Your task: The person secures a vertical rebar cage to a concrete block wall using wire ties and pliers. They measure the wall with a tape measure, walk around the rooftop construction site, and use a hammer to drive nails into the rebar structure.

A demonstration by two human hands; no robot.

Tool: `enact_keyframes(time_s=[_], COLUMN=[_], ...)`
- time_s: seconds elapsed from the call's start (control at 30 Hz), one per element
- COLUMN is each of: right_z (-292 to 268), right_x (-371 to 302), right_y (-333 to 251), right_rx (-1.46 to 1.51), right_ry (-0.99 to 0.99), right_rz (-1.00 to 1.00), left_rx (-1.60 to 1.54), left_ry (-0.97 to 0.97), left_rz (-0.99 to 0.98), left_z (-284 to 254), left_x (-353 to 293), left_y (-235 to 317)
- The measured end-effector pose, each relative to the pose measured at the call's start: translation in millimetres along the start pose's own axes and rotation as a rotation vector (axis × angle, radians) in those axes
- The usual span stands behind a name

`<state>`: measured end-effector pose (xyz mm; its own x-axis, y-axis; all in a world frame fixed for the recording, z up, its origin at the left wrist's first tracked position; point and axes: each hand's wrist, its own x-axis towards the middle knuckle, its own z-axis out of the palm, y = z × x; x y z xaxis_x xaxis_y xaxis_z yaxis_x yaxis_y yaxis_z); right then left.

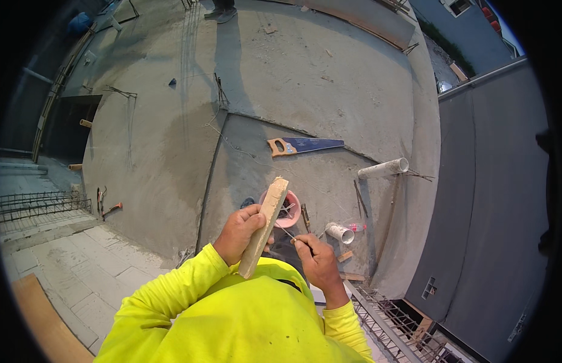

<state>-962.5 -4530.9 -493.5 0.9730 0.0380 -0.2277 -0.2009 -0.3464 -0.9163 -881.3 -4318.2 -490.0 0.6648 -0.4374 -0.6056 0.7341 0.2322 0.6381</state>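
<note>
Well, the wood block (266, 225) is near the middle of the frame, slanting up over the person's front. The left hand (237, 235) is wrapped around it, likely to keep it from wobbling. The right hand (317, 261) pinches a thin rod (286, 232) that points at the block (I can't tell if they touch). The 2 hands are apart, and held close to the body, maybe for a steady grip. Just behind the block is a pink bucket (297, 219), perhaps put there so its things are easy to reach. Right of it lies a short white pipe (334, 229). Above, a blue saw (314, 144) lies flat, maybe so nobody gets cut.
</note>
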Motion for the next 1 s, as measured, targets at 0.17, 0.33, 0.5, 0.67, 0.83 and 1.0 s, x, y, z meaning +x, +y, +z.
enact_keyframes(time_s=[0.17,0.33,0.5,0.67,0.83,1.0], right_z=[-33.0,-31.8,22.7,46.8,56.5,67.2], right_x=[16.3,40.4,2.1,-23.6,-29.1,-33.7], right_y=[14.0,-18.1,-60.4,-68.1,-70.4,-86.0], right_rx=[0.089,-0.116,-0.438,-0.425,-0.471,-0.417], right_ry=[0.016,0.138,-0.449,-0.460,-0.434,-0.458], right_rz=[0.348,-0.187,-0.736,-0.822,-0.866,-0.877], left_rx=[0.153,0.583,0.758,0.708,0.547,0.502], left_ry=[0.172,-0.020,0.335,0.505,0.734,0.873], left_rz=[0.029,0.029,0.279,0.412,0.501,0.461], left_z=[-3.0,13.5,30.0,25.3,13.9,1.6], left_x=[-57.6,-106.5,-130.6,-151.9,-171.1,-191.3], left_y=[-19.2,-58.5,-93.6,-114.9,-120.5,-121.1])
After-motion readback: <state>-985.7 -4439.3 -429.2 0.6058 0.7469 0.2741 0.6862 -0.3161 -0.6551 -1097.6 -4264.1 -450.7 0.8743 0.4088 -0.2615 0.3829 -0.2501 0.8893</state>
